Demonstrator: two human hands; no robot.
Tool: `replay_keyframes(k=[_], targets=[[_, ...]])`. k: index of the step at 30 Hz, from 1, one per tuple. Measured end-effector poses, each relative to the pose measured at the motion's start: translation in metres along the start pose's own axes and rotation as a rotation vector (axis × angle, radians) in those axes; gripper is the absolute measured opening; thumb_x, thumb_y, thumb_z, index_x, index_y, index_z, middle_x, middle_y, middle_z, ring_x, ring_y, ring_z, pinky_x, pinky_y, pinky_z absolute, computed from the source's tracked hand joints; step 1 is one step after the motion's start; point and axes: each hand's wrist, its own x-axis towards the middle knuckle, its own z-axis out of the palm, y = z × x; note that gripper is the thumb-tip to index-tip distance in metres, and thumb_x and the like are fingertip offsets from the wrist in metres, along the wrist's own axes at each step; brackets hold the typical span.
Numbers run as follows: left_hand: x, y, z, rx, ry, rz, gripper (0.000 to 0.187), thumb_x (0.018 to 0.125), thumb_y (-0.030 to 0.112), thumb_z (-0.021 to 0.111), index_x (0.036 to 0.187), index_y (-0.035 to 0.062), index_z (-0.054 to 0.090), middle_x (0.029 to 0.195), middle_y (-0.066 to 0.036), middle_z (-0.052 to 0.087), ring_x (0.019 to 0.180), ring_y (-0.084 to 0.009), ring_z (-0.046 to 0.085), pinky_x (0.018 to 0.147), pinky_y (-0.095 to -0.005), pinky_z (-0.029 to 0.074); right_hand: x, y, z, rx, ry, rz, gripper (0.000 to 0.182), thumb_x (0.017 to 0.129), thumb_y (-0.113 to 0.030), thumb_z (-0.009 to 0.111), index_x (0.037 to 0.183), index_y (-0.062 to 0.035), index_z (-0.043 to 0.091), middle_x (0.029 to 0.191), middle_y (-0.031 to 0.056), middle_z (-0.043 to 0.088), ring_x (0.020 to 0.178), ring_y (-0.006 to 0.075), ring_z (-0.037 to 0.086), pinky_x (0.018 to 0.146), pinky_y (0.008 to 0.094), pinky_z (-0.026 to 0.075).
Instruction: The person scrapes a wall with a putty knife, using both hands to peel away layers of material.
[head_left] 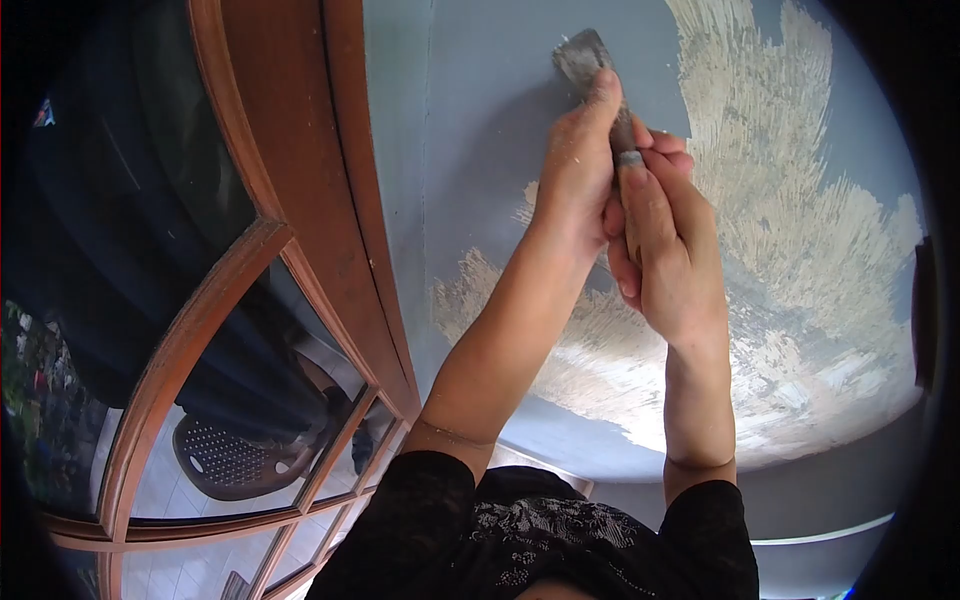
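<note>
A paint scraper (588, 62) with a worn, dusty blade points up and to the left against the blue-grey wall (640, 40). My left hand (578, 160) is closed around its upper part, thumb pressed on the back of the blade. Lower down, my right hand (675, 245) grips the handle, with the thumb lying along it. Both hands overlap around the tool, and part of the handle is hidden by the fingers. Rough beige scraped patches (770, 150) spread over the wall to the right of and below my hands.
On the left stands a wooden door frame (300, 130) with glass panes. Through the glass show a dark curtain (130, 250) and a perforated brown chair (230, 465). A dark band with a white line (830, 532) runs at lower right.
</note>
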Motion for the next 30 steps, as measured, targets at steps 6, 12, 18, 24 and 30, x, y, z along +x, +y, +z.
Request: replay_keyframes(k=[6,12,18,24,30], targets=[[-0.023,-0.021,-0.011,0.14,0.013,-0.074,0.047,0.083,0.048,0.05,0.063,0.0048,0.049,0.067,-0.016,0.058,0.059,-0.0248,0.061,0.054,-0.0356,0.053,-0.031,0.012,-0.01,0.084,-0.026,0.099,0.031,0.093,-0.019,0.034,0.109,0.0061,0.044,0.056,0.0003,0.043,0.036,0.0054,0.037,0.033,0.0201,0.029],[-0.036,-0.028,-0.017,0.184,0.017,-0.148,0.048,0.083,0.05,0.05,0.063,0.0062,0.047,0.063,-0.014,0.056,0.057,-0.0242,0.06,0.051,-0.0339,0.052,-0.053,0.038,-0.005,0.52,-0.013,0.104,0.044,0.088,-0.018,0.038,0.127,0.002,0.03,0.069,0.0041,0.046,0.036,0.0059,0.036,0.03,0.0173,0.027],[-0.027,-0.021,-0.012,0.186,0.072,-0.055,0.05,0.083,0.051,0.047,0.062,0.0055,0.049,0.061,-0.014,0.057,0.055,-0.0243,0.061,0.049,-0.0332,0.052,-0.04,0.026,0.004,0.489,-0.01,0.097,0.046,0.088,-0.009,0.036,0.132,0.0019,0.024,0.07,0.0023,0.043,0.035,0.0032,0.031,0.03,0.016,0.024],[-0.032,-0.023,-0.016,0.153,0.015,-0.145,0.051,0.083,0.052,0.048,0.063,0.0052,0.049,0.063,-0.014,0.058,0.055,-0.0238,0.061,0.05,-0.0338,0.052,-0.051,0.029,0.01,0.303,0.065,0.034,0.042,0.091,-0.012,0.036,0.129,0.0031,0.029,0.064,-0.0007,0.041,0.036,0.0015,0.029,0.031,0.016,0.021],[-0.023,-0.015,-0.011,0.132,0.069,-0.082,0.051,0.085,0.051,0.045,0.063,0.0054,0.048,0.063,-0.014,0.058,0.055,-0.0237,0.061,0.05,-0.0346,0.052,-0.031,0.023,0.009,0.235,0.032,0.022,0.036,0.091,-0.013,0.035,0.123,0.0049,0.035,0.059,-0.0038,0.038,0.037,0.0001,0.028,0.032,0.0153,0.021]])
